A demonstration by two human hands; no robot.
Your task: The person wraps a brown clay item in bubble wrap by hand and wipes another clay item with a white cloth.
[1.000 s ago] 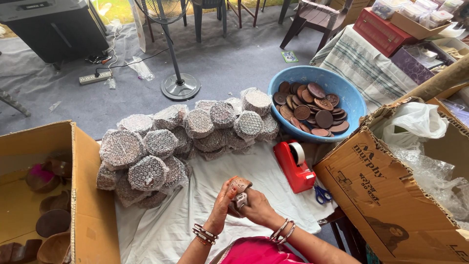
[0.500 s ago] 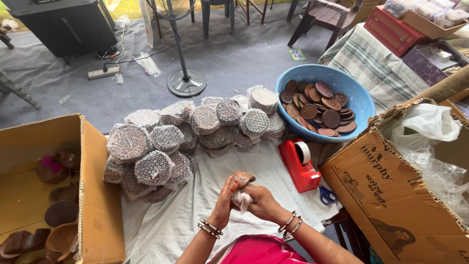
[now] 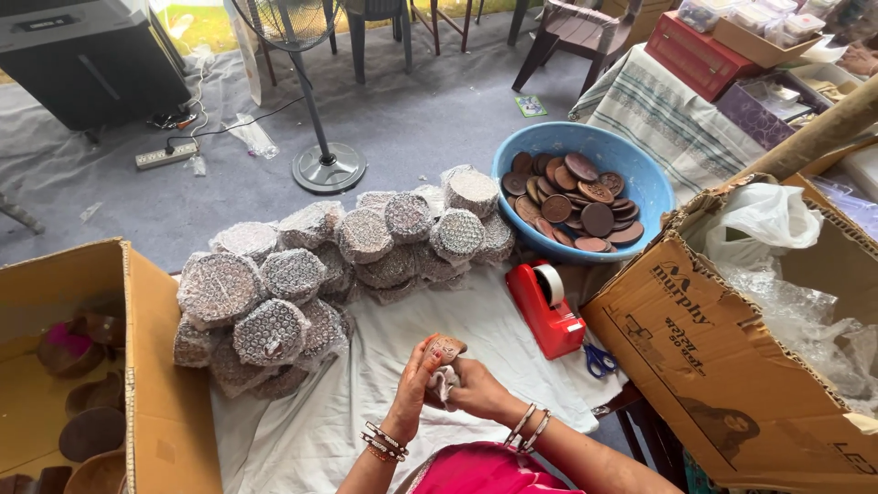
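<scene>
Both hands are up close over the white cloth on the tabletop point(image 3: 302, 430): left hand point(image 3: 416, 384) and right hand point(image 3: 476, 389) have fingers closed around a small round brown carved disc point(image 3: 445, 349), seemingly steadying it with clear wrap bunched underneath. The red tape dispenser point(image 3: 546, 309) sits just right, handy, with the heap of bubble-wrapped round discs point(image 3: 320, 274) behind.

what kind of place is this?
Probably a makeshift packing area for craft goods, half outdoors: a heap of bubble-wrapped discs, a blue tub of brown discs, a red tape dispenser and open cardboard boxes.
</scene>
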